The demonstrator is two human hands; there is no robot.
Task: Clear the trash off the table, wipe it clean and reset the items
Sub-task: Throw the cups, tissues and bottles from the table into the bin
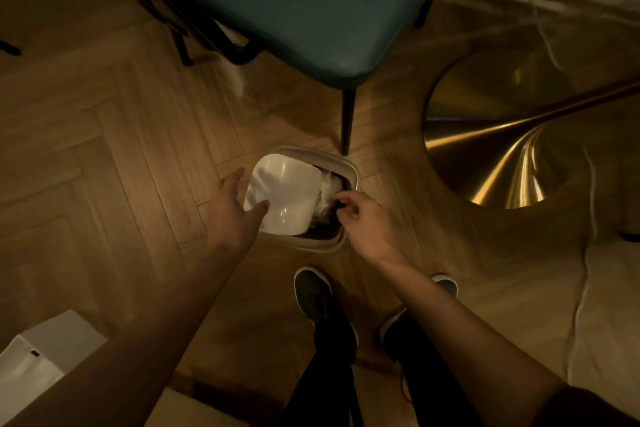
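As two hands reach (one bin).

**Dim, amber-tinted view down onto a floor, as seen standing over it.**

The warm light is strongest at right, where it strikes bright streaks of glare off the brass table base. The white plate is the brightest patch (nearly washed out, its surface detail gone). Deep shadow fills the upper left beyond the chair seat. The dark liner edge pinched by the right hand merges with the black beneath it. The floorboards bow toward the frame edges. The forearms and the white box at the bottom are soft and grainy.
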